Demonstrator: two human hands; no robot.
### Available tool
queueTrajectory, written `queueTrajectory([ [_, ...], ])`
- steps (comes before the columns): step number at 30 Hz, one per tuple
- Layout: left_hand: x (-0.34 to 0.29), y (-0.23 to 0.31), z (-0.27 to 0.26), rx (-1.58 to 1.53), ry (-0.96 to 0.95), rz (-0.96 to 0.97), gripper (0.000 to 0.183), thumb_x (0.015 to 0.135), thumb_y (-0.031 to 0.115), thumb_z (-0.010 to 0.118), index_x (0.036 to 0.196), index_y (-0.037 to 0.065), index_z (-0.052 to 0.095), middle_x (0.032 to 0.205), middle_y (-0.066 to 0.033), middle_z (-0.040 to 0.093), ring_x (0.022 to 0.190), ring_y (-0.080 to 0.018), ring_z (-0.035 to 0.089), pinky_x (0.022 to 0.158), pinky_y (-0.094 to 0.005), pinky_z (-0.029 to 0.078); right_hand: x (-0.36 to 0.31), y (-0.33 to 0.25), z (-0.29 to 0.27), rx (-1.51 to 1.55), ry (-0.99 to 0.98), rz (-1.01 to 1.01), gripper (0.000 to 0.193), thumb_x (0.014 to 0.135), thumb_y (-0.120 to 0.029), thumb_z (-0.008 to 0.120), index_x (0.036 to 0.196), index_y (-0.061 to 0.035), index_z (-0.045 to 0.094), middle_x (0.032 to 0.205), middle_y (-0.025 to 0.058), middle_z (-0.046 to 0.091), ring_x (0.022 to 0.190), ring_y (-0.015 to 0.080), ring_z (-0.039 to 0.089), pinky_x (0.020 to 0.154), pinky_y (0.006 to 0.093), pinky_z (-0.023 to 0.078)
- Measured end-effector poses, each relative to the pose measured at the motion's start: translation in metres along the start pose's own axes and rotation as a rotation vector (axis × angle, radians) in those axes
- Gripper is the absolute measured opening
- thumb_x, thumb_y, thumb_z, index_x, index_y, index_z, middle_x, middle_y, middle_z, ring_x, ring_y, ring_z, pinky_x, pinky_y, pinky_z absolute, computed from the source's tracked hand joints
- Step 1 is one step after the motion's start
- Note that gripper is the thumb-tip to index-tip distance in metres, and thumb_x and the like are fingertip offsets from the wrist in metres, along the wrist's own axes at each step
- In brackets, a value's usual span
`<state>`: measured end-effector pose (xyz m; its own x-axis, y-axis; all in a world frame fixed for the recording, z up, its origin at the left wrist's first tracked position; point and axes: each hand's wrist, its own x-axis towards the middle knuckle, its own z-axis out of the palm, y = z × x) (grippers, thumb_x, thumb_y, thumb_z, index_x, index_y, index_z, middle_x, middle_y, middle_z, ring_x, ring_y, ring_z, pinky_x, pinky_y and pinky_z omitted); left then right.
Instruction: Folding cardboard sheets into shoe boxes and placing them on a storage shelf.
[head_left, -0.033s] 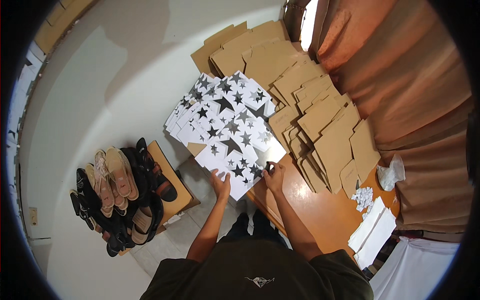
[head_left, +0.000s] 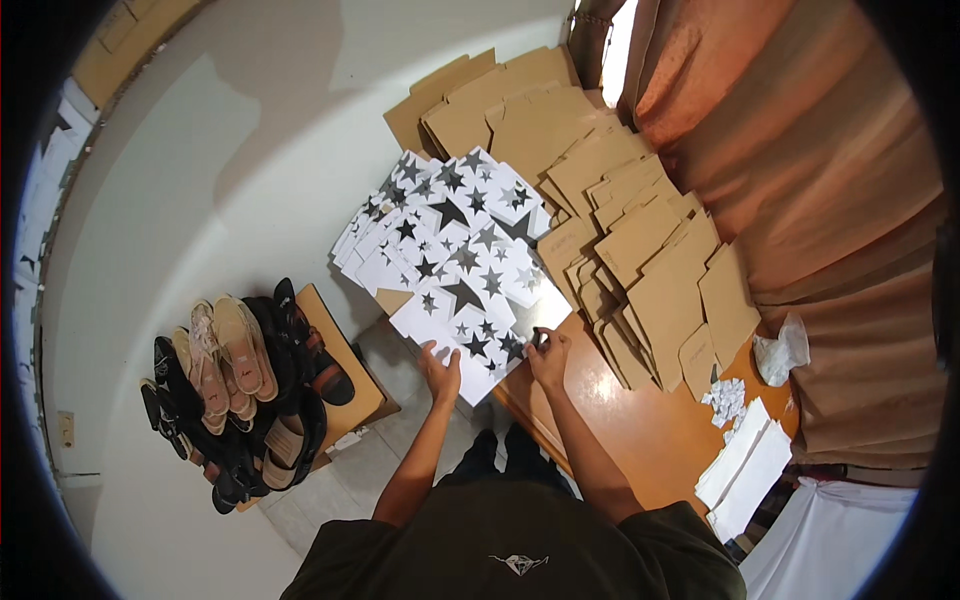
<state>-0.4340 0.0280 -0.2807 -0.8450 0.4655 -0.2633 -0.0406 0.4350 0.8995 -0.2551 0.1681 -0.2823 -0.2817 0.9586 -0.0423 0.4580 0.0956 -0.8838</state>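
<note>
A white sheet printed with black and grey stars (head_left: 462, 295) lies on top of a spread pile of similar star-printed pieces (head_left: 400, 210). Its near corner juts past the table's edge. My left hand (head_left: 441, 374) grips the sheet's near left edge, thumb on top; some of its fingers are hidden. At the right edge of the sheet, my right hand (head_left: 549, 360) is closed around a small black object (head_left: 541, 339), too small to name. Its fingers are beside the printed stars.
Flat brown cardboard pieces (head_left: 610, 220) fill the wooden table's (head_left: 600, 410) far side. Crumpled paper bits (head_left: 725, 400), a plastic bag (head_left: 782, 352) and white sheets (head_left: 745, 470) lie at the right. Shoes and sandals (head_left: 240, 380) cover a low stand at the left. Brown curtains (head_left: 800, 180) hang at right.
The black object in my right hand has tilted and shifted slightly. My left hand stays on the sheet's edge; the whole view has moved a little.
</note>
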Motion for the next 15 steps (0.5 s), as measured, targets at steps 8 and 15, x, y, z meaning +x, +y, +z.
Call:
queueTrajectory([
  [8,-0.018,0.034,-0.025,0.124,0.188,0.070,0.053,0.084,0.012,0.076,0.130,0.008,0.050,0.131,-0.0162,0.053,0.127,-0.0355,0.048,0.106,-0.0446,0.039,0.000,-0.017,-0.004,0.387,0.049,0.146,0.032,0.081,-0.005,0.081,0.109,-0.0066,0.069,0.079,0.0009,0.051,0.070,0.0114,0.051,0.063,0.0277,0.044],
  [15,-0.028,0.049,-0.041,-0.033,0.183,0.153,0.052,0.083,-0.002,0.070,0.130,0.011,0.050,0.120,-0.0132,0.059,0.108,-0.0282,0.062,0.094,-0.0413,0.049,-0.003,-0.060,-0.028,0.420,0.023,0.120,0.025,0.086,0.002,0.072,0.110,-0.0064,0.069,0.081,-0.0030,0.054,0.067,0.0068,0.047,0.063,0.0231,0.041],
])
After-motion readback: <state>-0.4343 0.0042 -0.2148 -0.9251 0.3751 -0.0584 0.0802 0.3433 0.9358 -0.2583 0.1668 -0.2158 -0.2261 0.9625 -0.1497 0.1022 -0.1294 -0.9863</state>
